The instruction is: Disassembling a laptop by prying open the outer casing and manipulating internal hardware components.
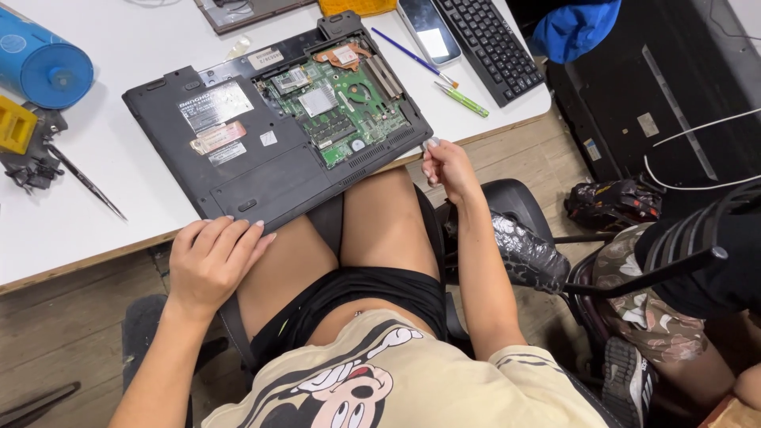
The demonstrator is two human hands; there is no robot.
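A black laptop (238, 158) lies upside down on the white table (119, 182), its cover off so the green circuit board (341, 107) shows. Its near edge overhangs the table above my lap. My left hand (212, 261) rests on that overhanging near edge, fingers laid flat against the casing. My right hand (445, 165) is at the laptop's right near corner, fingers curled, pinching something small that I cannot make out.
A blue cylinder (43, 67), a yellow block (16, 123) and a thin tool (87, 184) lie at the table's left. A phone (428, 30), a keyboard (491, 43), a blue pen (412, 57) and a green pen (461, 100) sit at the right. Another person's leg (658, 317) is beside me.
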